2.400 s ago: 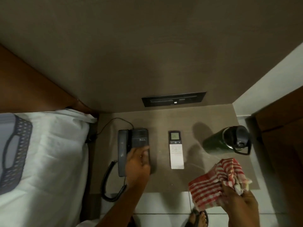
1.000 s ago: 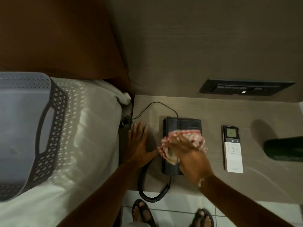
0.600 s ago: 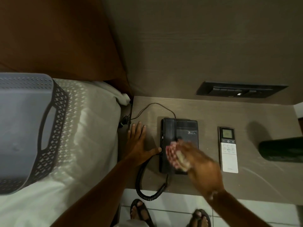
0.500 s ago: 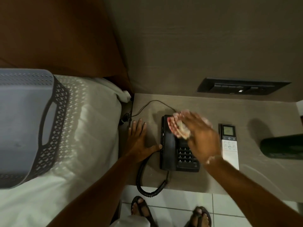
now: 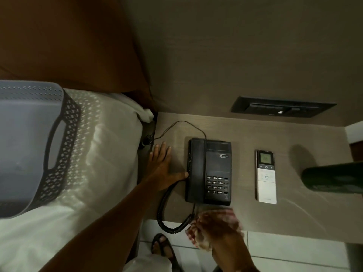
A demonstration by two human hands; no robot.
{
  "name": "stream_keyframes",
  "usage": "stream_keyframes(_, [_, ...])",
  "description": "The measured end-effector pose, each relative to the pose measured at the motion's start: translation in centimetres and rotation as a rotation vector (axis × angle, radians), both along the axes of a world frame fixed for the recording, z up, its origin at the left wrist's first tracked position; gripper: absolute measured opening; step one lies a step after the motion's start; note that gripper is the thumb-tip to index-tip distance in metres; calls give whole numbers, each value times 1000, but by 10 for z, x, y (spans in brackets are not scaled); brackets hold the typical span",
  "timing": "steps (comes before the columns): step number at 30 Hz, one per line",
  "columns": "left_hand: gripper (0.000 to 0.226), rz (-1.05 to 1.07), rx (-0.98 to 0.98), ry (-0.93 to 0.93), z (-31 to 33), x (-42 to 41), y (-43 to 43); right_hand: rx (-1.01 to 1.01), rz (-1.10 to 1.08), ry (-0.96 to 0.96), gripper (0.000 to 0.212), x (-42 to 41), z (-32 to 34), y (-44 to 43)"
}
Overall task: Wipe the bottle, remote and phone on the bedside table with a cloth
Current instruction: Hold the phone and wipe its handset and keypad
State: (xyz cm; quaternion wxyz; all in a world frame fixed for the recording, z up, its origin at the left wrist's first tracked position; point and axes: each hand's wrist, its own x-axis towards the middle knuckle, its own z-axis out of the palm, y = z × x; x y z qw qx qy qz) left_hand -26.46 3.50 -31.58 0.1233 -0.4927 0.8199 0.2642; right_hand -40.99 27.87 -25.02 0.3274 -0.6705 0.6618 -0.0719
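Since the earlier frame our right hand has drawn the cloth back off the phone to the near edge of the surface; its fingers are bunched around the checked fabric, though blur hides the exact grip; our left hand lies flat beside the phone, fingers spread, thumb touching the handset side. We judge the phone mid-wipe or nearly finished; whether the remote and the bottle, lying at the right edge, are done we cannot tell. Obstacles: the coiled cord loops just beside the cloth and could snag; a basket rests on the bed, well apart.
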Motion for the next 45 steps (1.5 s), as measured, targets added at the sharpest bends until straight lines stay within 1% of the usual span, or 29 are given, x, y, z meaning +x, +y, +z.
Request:
stream_keyframes(1, [130,1,0,2,-1,0,0,9,-106,-3,50,-5,7,-7])
stream_keyframes(2, [130,2,-1,1,-1,0,0,-35,-149,25,51,-10,6,-17])
stream_keyframes(4, [130,-3,-2,4,-1,1,0,-229,-308,37,56,-23,21,-35])
stream_keyframes(5, [131,-6,-6,6,-1,1,1,-329,-358,50,54,-30,28,-46])
stream_keyframes(6, [131,-8,-8,8,-1,1,2,-389,-379,55,56,-39,34,-61])
stream_keyframes(7, [131,-7,-9,10,-1,1,2,-398,-401,68,60,-47,38,-75])
stream_keyframes(8, [132,-5,-12,12,-1,1,2,-370,-400,63,66,-51,44,-102])
stream_keyframes(9, [132,-3,-15,14,-1,1,1,-382,-403,116,70,-54,44,-121])
stream_keyframes(11, [131,1,-17,11,-1,1,0,-359,-346,209,69,-56,42,-163])
stream_keyframes(13, [130,4,-21,14,-1,1,1,-302,-254,264,69,-48,29,-178])
stream_keyframes(14, [130,3,-30,22,-1,1,1,-278,-242,254,70,-43,20,-176])
stream_keyframes(16, [130,-11,-34,41,-1,2,1,-243,-238,217,73,-32,4,-155])
stream_keyframes(17, [130,-21,-27,39,0,3,1,-262,-241,199,73,-26,-1,-139])
stream_keyframes(19, [130,-33,-12,21,3,3,2,-331,-209,219,71,-12,-9,-100])
stream_keyframes(20, [129,-31,-8,13,4,2,2,-337,-159,251,74,-6,-12,-81])
stream_keyframes(22, [127,-14,-2,1,7,1,2,-272,-61,284,79,6,-14,-51])
stream_keyframes(23, [125,-10,-4,-5,9,0,2,-234,-60,253,77,9,-15,-38])
stream_keyframes(26, [125,-5,2,-13,11,-1,2,-172,-119,108,63,13,-9,-19])
stream_keyframes(28, [126,7,13,6,9,0,2,-163,-269,25,59,3,6,-22])
stream_keyframes(30, [126,9,16,26,8,0,3,-223,-456,34,57,-19,21,-43])
stream_keyframes(32, [126,17,1,27,4,1,2,-282,-636,90,62,-50,33,-80])
stream_keyframes(33, [126,20,-6,23,3,2,3,-299,-680,133,64,-63,37,-102])
stream_keyframes(34, [126,19,-10,19,3,1,3,-304,-671,180,63,-73,39,-123])
stream_keyframes(36, [126,21,-13,16,2,0,3,-269,-559,229,62,-80,34,-152])
stream_keyframes(39, [127,26,-28,12,2,-1,4,-140,-441,258,71,-69,17,-157])
stream_keyframes(42, [125,28,-27,10,4,-1,5,-128,-396,353,84,-47,3,-117])
stream_keyframes(43, [123,32,-22,12,5,-1,6,-122,-386,358,88,-37,0,-98])
stream_keyframes(45, [122,38,-5,18,7,-1,7,-97,-443,278,100,-18,-7,-56])
